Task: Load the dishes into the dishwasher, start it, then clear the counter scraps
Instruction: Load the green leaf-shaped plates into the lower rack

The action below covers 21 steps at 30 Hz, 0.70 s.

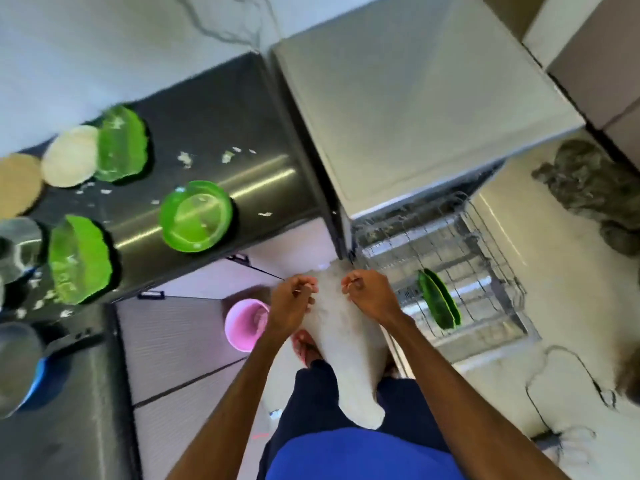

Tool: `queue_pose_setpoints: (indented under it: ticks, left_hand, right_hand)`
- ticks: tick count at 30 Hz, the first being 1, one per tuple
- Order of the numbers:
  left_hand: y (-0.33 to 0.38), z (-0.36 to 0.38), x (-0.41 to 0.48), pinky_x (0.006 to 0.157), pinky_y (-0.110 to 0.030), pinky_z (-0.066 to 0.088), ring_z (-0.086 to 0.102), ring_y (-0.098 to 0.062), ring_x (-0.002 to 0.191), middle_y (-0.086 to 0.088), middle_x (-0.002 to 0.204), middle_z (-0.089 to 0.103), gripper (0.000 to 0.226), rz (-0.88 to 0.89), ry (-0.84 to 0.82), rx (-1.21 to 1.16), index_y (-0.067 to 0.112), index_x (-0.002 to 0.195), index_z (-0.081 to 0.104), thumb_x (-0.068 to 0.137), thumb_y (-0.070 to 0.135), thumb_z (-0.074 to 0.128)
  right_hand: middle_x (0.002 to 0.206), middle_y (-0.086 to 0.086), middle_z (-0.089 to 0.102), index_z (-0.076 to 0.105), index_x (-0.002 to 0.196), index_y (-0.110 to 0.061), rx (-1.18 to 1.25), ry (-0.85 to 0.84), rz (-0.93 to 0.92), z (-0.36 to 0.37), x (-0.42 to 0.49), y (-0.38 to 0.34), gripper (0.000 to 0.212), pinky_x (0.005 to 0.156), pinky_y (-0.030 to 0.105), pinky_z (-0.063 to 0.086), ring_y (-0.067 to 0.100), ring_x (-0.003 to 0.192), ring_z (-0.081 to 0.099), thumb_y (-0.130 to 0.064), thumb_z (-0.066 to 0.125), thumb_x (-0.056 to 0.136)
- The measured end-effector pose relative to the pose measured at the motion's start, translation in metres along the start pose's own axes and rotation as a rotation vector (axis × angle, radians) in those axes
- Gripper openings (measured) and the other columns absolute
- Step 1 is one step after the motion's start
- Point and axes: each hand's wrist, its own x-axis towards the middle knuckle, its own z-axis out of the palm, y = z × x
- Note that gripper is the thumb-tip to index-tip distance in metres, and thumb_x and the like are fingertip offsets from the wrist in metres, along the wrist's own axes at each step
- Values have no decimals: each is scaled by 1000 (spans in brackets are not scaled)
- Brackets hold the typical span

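My left hand (294,299) and my right hand (367,296) each pinch the top edge of a white cloth (343,344) that hangs down between them in front of my legs. To the right, the dishwasher (415,98) stands with its wire rack (460,244) pulled out. A green plate (438,299) stands on edge in the rack. On the dark steel counter (225,126) at left lie three more green plates (195,216) (121,143) (79,259), a white plate (71,155) and a tan plate (17,183). Small pale scraps (185,159) are scattered among them.
A pink bucket (246,323) sits on the floor just left of my hands. A glass bowl (17,247) and a grey pot (17,368) are at the counter's left edge. On the floor at right are a grey rag (588,188) and a black cable (561,375).
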Motion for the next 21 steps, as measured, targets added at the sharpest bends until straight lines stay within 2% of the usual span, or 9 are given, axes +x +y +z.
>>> queue_pose_setpoints:
  ticks: [3,6,9,12,16,19,21]
  left_hand:
    - [10,-68,1,56,-22,52,65,-12,65,-6,88,74,16,91,64,-33,12,99,69,97,4,55]
    - [10,-139,5,60,-26,56,66,-14,66,-3,89,75,18,147,168,-49,15,99,70,96,5,55]
    - [2,-210,9,58,-27,56,66,-13,66,-4,86,74,18,149,283,-76,17,98,71,94,5,58]
    - [-6,-264,14,54,-29,53,63,-14,64,-8,85,74,21,113,390,-130,20,94,69,93,3,57]
    - [-12,-311,22,53,-26,53,65,-11,59,-8,82,74,18,49,511,-161,17,93,70,90,3,60]
    - [-30,-335,38,64,-31,57,68,-19,62,-6,76,73,14,-64,636,-137,20,85,70,85,7,64]
    - [-42,-345,52,70,-41,59,70,-31,70,-10,68,70,11,-199,688,-155,20,67,65,78,19,62]
  right_hand:
    - [77,-3,75,72,84,-20,-8,0,-100,34,5,-66,24,63,31,60,11,69,72,0,59,85]
    - [77,1,76,70,81,-22,-35,-31,-180,80,22,-131,27,55,22,50,14,64,73,-3,51,86]
    - [75,3,76,67,78,-28,-101,-111,-293,131,38,-200,32,53,21,47,17,63,73,-3,50,87]
    - [76,3,76,68,77,-30,-145,-150,-372,169,56,-248,33,52,23,50,18,63,73,-3,52,88]
    - [75,0,76,69,76,-29,-175,-158,-412,198,76,-284,30,60,31,58,15,64,72,-5,55,87]
    - [76,2,76,71,82,-22,-204,-180,-414,206,90,-302,30,57,25,55,12,60,70,1,54,90]
    - [78,4,76,72,86,-15,-224,-215,-390,208,101,-308,26,53,22,53,11,61,69,1,53,91]
